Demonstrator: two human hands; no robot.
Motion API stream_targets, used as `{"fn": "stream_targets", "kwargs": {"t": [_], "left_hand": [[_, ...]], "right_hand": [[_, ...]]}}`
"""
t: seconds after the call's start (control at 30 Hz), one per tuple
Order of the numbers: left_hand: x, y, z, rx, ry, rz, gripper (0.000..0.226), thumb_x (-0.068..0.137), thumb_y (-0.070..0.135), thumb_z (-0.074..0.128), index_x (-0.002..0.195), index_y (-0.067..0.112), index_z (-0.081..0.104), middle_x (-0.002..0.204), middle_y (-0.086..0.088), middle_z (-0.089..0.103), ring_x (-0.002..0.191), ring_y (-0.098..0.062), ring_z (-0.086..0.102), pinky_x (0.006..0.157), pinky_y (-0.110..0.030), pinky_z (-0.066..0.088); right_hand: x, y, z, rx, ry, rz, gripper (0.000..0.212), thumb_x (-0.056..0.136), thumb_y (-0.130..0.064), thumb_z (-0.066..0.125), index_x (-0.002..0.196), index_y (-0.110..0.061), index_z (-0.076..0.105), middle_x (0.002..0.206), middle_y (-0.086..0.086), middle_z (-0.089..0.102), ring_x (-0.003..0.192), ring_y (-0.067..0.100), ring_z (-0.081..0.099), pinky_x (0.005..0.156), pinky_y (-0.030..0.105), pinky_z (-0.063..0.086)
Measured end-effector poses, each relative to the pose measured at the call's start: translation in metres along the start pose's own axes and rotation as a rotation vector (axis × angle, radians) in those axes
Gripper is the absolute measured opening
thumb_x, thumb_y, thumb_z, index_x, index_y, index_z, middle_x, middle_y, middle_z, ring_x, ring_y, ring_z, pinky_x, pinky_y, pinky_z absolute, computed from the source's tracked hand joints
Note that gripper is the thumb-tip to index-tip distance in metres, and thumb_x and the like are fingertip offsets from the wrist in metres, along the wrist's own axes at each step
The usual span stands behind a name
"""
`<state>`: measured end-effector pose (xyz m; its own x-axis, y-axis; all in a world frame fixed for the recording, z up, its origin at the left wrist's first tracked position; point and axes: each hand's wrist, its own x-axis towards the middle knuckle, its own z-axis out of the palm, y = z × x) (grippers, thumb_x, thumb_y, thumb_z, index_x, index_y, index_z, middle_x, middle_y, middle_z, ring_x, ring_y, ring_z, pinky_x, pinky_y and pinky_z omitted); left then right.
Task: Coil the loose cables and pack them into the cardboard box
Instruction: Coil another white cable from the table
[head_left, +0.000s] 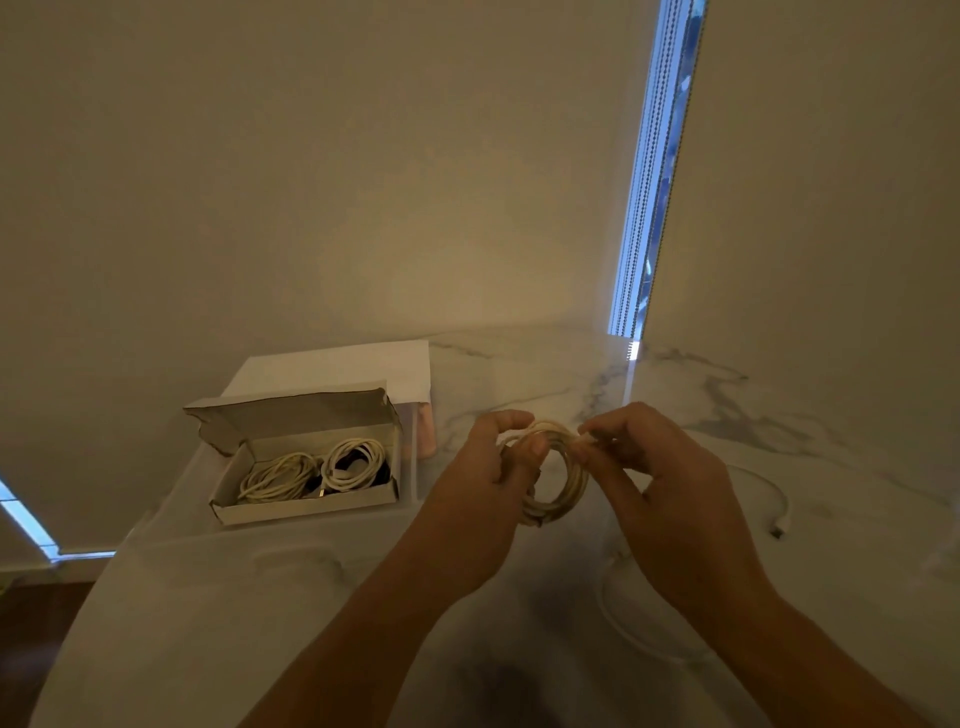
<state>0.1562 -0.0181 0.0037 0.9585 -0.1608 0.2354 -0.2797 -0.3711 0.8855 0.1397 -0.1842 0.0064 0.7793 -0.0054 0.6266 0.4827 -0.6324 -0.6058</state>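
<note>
Hands meet over the marble table (208, 623), working one pale cable (558, 499) wound into a ring. Left hand (485, 478) grips the ring's left side, thumb across the loops; right hand (660, 467) pinches the cable's end at the top of the ring, fingers curled tight. By my reading the winding is nearly done and the tail is being tucked or wrapped round. Just right of the right hand, another loose cable (769, 493) lies uncoiled on the table. Farther off, left of the left hand, the cardboard box (306, 506) stands open with two coils (317, 473) inside. Next move likely calls for securing the tail, then carrying the ring left into the box.
</note>
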Motion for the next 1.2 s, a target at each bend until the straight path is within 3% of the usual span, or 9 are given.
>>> {"fn": "stream_targets", "kwargs": {"t": [0.07, 0.17, 0.23, 0.3, 0.4, 0.53, 0.83, 1.03, 1.2], "left_hand": [[0.000, 0.002, -0.002, -0.023, -0.013, -0.018, 0.032, 0.097, 0.044, 0.048, 0.128, 0.036, 0.044, 0.086, 0.006, 0.067, 0.079, 0.006, 0.064, 0.068, -0.010, 0.052], [0.000, 0.004, -0.005, -0.034, -0.039, -0.050, 0.037, 0.095, 0.045, 0.053, 0.130, 0.037, 0.044, 0.089, -0.003, 0.069, 0.081, -0.009, 0.067, 0.074, -0.023, 0.056], [0.000, 0.005, -0.006, -0.050, -0.075, -0.061, 0.036, 0.095, 0.042, 0.055, 0.129, 0.036, 0.044, 0.093, -0.002, 0.070, 0.081, -0.008, 0.067, 0.076, -0.024, 0.057], [0.000, 0.005, -0.007, -0.085, -0.112, -0.066, 0.035, 0.095, 0.037, 0.058, 0.128, 0.033, 0.046, 0.100, 0.004, 0.071, 0.086, -0.001, 0.068, 0.079, -0.023, 0.058], [0.000, 0.005, -0.008, -0.143, -0.154, -0.079, 0.032, 0.095, 0.030, 0.061, 0.125, 0.029, 0.050, 0.108, 0.005, 0.070, 0.095, -0.004, 0.068, 0.086, -0.028, 0.058], [0.000, 0.006, -0.009, -0.197, -0.203, -0.116, 0.032, 0.093, 0.023, 0.066, 0.123, 0.023, 0.056, 0.111, 0.002, 0.070, 0.100, -0.011, 0.068, 0.092, -0.036, 0.056], [0.001, 0.005, -0.010, -0.312, -0.255, -0.163, 0.027, 0.089, 0.014, 0.069, 0.115, 0.014, 0.064, 0.104, -0.007, 0.073, 0.097, -0.020, 0.071, 0.090, -0.034, 0.057], [0.001, 0.007, -0.012, -0.403, -0.243, -0.162, 0.026, 0.089, 0.013, 0.069, 0.115, 0.011, 0.067, 0.107, -0.010, 0.074, 0.099, -0.022, 0.071, 0.086, -0.031, 0.058], [0.001, 0.005, -0.014, -0.509, -0.162, -0.162, 0.028, 0.089, 0.010, 0.069, 0.117, 0.010, 0.067, 0.108, -0.013, 0.074, 0.101, -0.024, 0.071, 0.084, -0.031, 0.058]], "right_hand": [[0.000, 0.001, -0.001, 0.046, 0.018, 0.046, 0.008, 0.090, -0.028, 0.062, 0.099, -0.029, 0.061, 0.089, -0.018, 0.065, 0.088, -0.002, 0.062, 0.077, 0.008, 0.048], [0.002, 0.003, -0.002, 0.097, 0.066, 0.100, 0.007, 0.092, -0.032, 0.058, 0.098, -0.030, 0.057, 0.086, -0.016, 0.068, 0.082, -0.003, 0.066, 0.071, 0.009, 0.049], [0.004, 0.005, -0.003, 0.154, 0.103, 0.139, 0.005, 0.093, -0.029, 0.058, 0.098, -0.027, 0.057, 0.085, -0.014, 0.070, 0.080, -0.002, 0.068, 0.067, 0.009, 0.049], [0.006, 0.008, -0.003, 0.198, 0.133, 0.162, 0.003, 0.094, -0.025, 0.058, 0.097, -0.026, 0.057, 0.083, -0.012, 0.071, 0.079, 0.001, 0.069, 0.070, 0.018, 0.053], [0.008, 0.010, -0.005, 0.257, 0.163, 0.188, 0.007, 0.095, -0.021, 0.058, 0.095, -0.027, 0.056, 0.084, -0.009, 0.072, 0.078, 0.006, 0.071, 0.074, 0.030, 0.055], [0.011, 0.011, -0.011, 0.277, 0.209, 0.213, 0.002, 0.096, -0.020, 0.058, 0.097, -0.023, 0.058, 0.083, -0.006, 0.072, 0.076, 0.004, 0.071, 0.066, 0.010, 0.049], [0.018, 0.014, -0.020, 0.348, 0.277, 0.262, 0.002, 0.095, -0.015, 0.060, 0.098, -0.015, 0.060, 0.080, -0.001, 0.072, 0.076, 0.007, 0.072, 0.065, 0.008, 0.048], [0.020, 0.018, -0.026, 0.396, 0.313, 0.299, 0.001, 0.096, -0.017, 0.060, 0.096, -0.017, 0.060, 0.081, 0.000, 0.073, 0.078, 0.011, 0.073, 0.080, 0.033, 0.056], [0.020, 0.016, -0.026, 0.528, 0.249, 0.330, 0.002, 0.093, -0.011, 0.063, 0.094, -0.011, 0.061, 0.083, 0.007, 0.073, 0.082, 0.020, 0.074, 0.081, 0.036, 0.058]]}}
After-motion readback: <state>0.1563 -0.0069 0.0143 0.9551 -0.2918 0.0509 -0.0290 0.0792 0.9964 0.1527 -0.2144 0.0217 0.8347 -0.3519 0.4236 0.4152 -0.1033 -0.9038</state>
